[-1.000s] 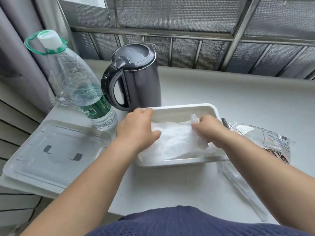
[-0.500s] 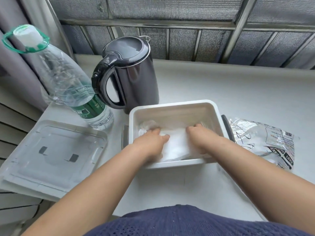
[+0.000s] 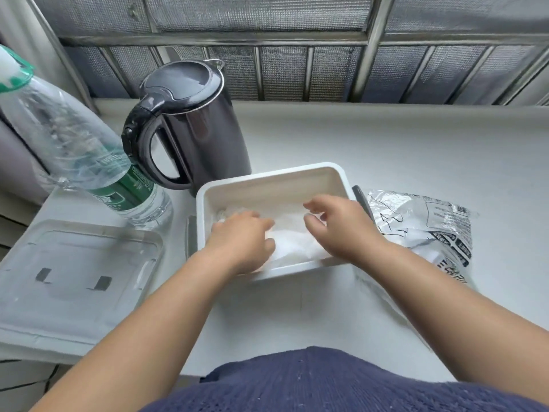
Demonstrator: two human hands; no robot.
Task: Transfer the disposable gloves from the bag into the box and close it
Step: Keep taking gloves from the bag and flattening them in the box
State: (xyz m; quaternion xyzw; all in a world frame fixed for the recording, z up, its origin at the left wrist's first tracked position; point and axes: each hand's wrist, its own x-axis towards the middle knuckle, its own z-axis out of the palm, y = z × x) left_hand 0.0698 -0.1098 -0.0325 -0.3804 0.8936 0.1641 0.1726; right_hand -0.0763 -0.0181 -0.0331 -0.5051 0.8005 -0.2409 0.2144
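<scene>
Both hands pressed flat into the box 0.5 s ago; now the right hand [image 3: 341,230] has risen off the pile, while the left hand [image 3: 240,242] stays down on it. Far to the left of the left fingers [image 3: 258,221] a clear water bottle [image 3: 89,162] with a green label leans on the tabletop [image 3: 386,150], and in front of it the transparent lid [image 3: 74,272] lies flat, well apart from the box. Beyond the left fingers stands 1 dark kettle [image 3: 190,123], just behind the box's far left corner. The white box [image 3: 267,176] sits open between the 2 forearms, and the disposable gloves [image 3: 294,242] lie inside it as a crumpled translucent white heap. The left fingers are bent down onto the left part of that heap; whether they pinch it or only press cannot be told. The right fingers [image 3: 315,203] hang loosely curled above the heap's right part and hold nothing. Just to the right of the right fingers, beside the box's right wall, the printed plastic bag [image 3: 424,230] lies flattened on the tabletop.
</scene>
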